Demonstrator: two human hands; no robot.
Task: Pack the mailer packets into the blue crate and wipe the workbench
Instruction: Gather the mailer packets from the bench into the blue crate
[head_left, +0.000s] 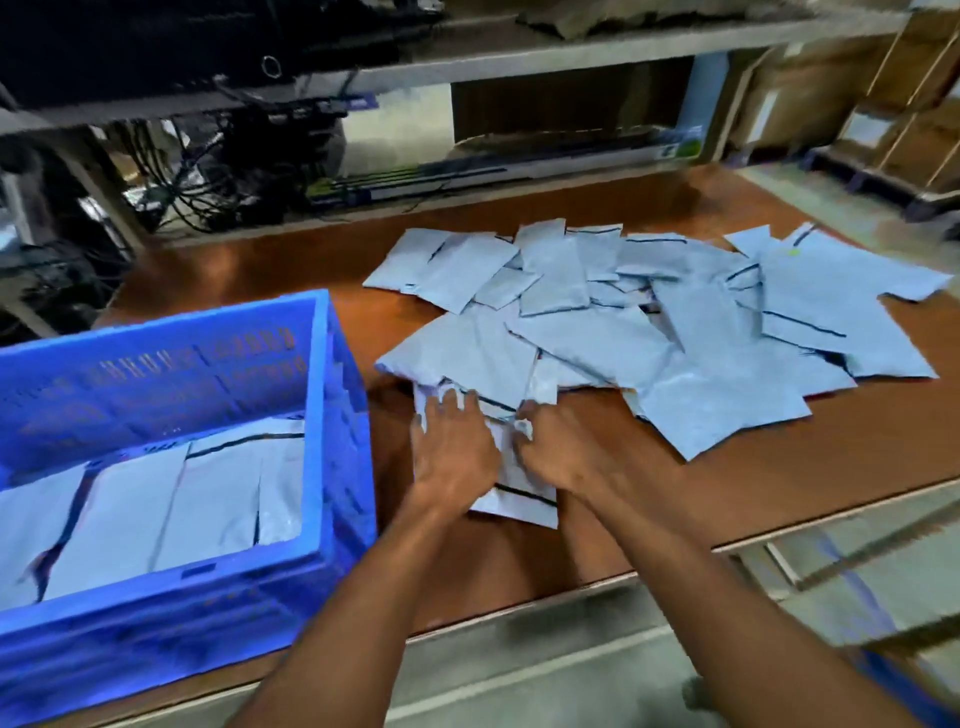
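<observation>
A few mailer packets (156, 509) lie in the blue crate (318, 415); most cover the table (249, 275). The left hand (452, 457) presses them with spread fingers (448, 404); the right hand (553, 452) seems to pinch one. Wiping is not begun.

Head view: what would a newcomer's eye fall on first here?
A pile of pale mailer packets covers the right of the brown workbench. At the left stands a blue crate, already holding some packets. The left hand and right hand touch the pile's near edge.
</observation>
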